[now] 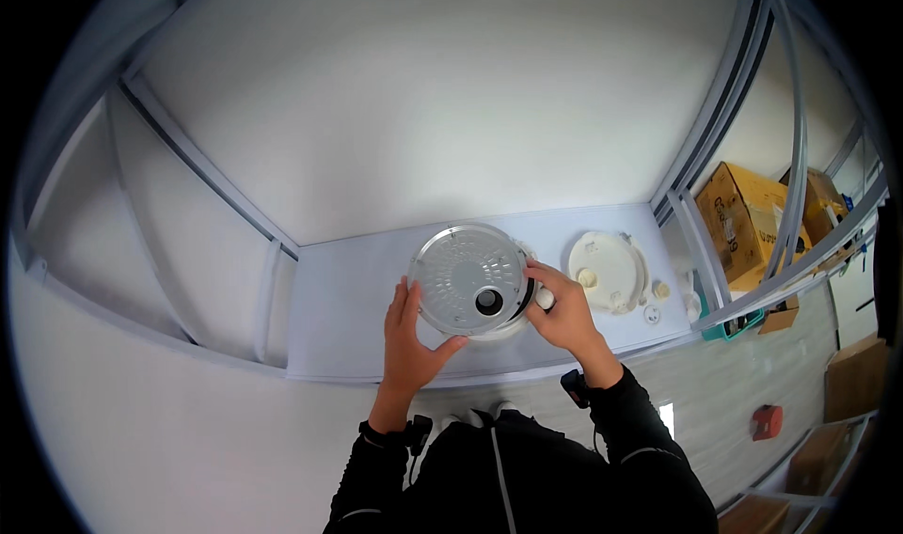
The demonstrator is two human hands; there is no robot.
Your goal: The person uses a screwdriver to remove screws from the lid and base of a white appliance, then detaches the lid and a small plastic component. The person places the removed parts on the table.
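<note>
A round silver metal disc point(451, 263), with a ring of small slots and a black-lined round hole near its lower right, is between my two hands over the table. My left hand point(410, 341) grips its left edge, fingers up along the rim and thumb reaching below it. On the right edge, my right hand point(566, 314) is closed, with a small white knob-like piece point(545, 298) beside its fingers. Part of a white round piece point(515, 328) shows beneath the disc; the rest of it is hidden.
Right of my hands, a white round plastic base point(616, 263) lies on the white table point(343, 299), with small cream and white parts around it. Grey metal frame posts point(720, 92) stand at the table's ends. Cardboard boxes point(743, 219) and a red stool point(767, 422) are farther right.
</note>
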